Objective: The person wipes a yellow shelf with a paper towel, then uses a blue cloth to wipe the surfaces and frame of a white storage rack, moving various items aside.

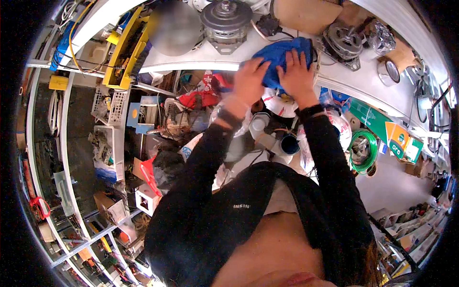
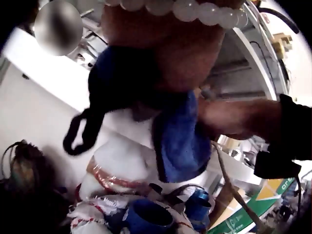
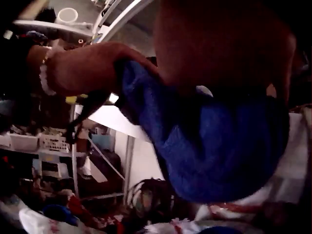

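Note:
A blue cloth [image 1: 282, 62] with dark edging is bunched between both hands, over the front edge of the white shelf. My left hand [image 1: 251, 80] holds its left side, fingers lying over the fabric. On the right side, my right hand [image 1: 297, 80] holds it with the fingers spread across the top. In the left wrist view a black loop [image 2: 78, 134] dangles from the cloth [image 2: 180, 146]. Seen from the right wrist, the cloth [image 3: 209, 151] hangs in folds below the hand. Both thumbs are mostly hidden.
On the shelf [image 1: 191, 63] stand a motor [image 1: 226, 24] at the left and another motor [image 1: 343, 42] at the right. A yellow bin [image 1: 125, 55] sits far left. Below are grey pipe fittings [image 1: 267, 136], white sacks, a green coil [image 1: 363, 150] and a green box [image 1: 382, 124].

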A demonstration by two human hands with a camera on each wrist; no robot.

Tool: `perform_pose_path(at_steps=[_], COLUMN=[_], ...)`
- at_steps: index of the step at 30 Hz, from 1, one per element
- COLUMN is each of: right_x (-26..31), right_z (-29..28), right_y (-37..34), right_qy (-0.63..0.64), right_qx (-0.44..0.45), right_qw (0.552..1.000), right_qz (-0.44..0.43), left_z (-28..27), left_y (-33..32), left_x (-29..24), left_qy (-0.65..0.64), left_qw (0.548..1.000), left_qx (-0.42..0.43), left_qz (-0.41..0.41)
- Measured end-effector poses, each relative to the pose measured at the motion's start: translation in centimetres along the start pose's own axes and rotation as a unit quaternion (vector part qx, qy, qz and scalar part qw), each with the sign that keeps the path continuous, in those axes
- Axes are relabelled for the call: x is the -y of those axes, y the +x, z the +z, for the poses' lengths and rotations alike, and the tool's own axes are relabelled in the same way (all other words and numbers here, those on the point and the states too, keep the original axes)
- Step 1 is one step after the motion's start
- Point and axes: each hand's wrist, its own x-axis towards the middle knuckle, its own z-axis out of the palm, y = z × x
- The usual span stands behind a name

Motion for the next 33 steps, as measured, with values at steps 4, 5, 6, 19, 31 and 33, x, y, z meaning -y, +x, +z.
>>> perform_pose_path(at_steps=[4,5,6,19,31,33], right_x=[-3.4,-3.7,-3.9,-1.6,-0.5,0.3], right_z=[-0.3,-0.4,-0.2,-2.7,-1.2,-2.8], right_y=[7.2,8.5,9.4,1.2,2.9,1.2], right_qy=[0.04,0.045,0.051,-0.043,-0.033,0.062], right_qx=[0.14,0.157,0.175,0.101,-0.063,-0.2], right_qw=[0.989,0.986,0.983,0.989,0.987,0.956], right_qz=[-0.012,-0.022,-0.031,-0.102,-0.142,-0.207], left_z=[0.1,0.4,0.6,-0.4,0.7,0.1], left_y=[6.3,8.1,9.7,4.8,2.7,0.7], left_x=[-3.5,-3.0,-2.6,-3.3,-0.5,0.7], left_qy=[0.119,0.141,0.164,0.209,0.075,0.002], left_qw=[0.983,0.974,0.963,0.949,0.997,0.996], left_qx=[0.129,0.164,0.198,0.23,0.019,-0.079], left_qz=[-0.057,-0.069,-0.081,-0.043,0.003,-0.046])
